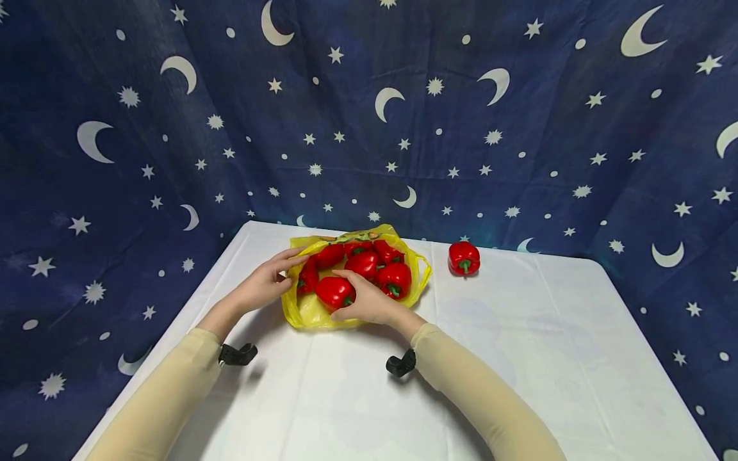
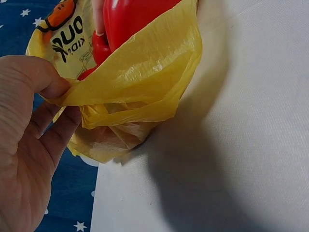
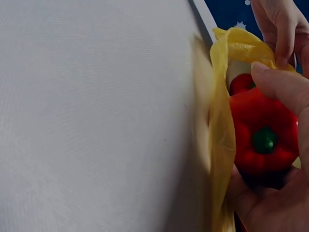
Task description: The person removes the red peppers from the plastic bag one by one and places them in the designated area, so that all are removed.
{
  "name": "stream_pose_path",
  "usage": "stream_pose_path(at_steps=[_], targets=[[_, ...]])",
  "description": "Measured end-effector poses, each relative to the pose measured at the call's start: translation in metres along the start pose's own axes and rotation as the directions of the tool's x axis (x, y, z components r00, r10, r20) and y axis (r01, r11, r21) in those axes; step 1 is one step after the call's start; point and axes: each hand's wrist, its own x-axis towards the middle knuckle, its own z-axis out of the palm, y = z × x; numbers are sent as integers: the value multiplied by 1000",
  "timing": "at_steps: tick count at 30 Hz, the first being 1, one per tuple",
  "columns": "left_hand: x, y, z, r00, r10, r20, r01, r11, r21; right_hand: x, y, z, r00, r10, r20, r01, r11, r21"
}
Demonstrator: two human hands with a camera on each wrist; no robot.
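The right hand (image 1: 369, 304) curled round a red pepper (image 1: 335, 291) at the bag's six o'clock; the left hand (image 1: 265, 285) pinched the yellow bag (image 1: 305, 310) rim at nine o'clock, best kept wide while lifting

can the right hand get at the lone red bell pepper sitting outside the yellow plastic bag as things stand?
Probably not at once: the right hand grips a red bell pepper in the yellow plastic bag. The lone red bell pepper sits apart on bare white tablecloth, nothing between.
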Motion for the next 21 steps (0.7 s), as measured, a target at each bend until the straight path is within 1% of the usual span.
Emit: stream_pose_path(at_steps=[6, 12, 21], targets=[[0, 1, -1, 1000, -18, 7, 18, 1000, -9, 1, 4, 2, 1000, -9, -12, 9, 1000, 22], [2, 2, 0, 1000, -28, 8, 28, 999, -18, 2, 9, 1, 999, -27, -21, 27, 1000, 11], [2, 5, 0, 999, -31, 7, 31, 999, -21, 3, 10, 1, 1000, -1, -26, 2, 1000, 22]])
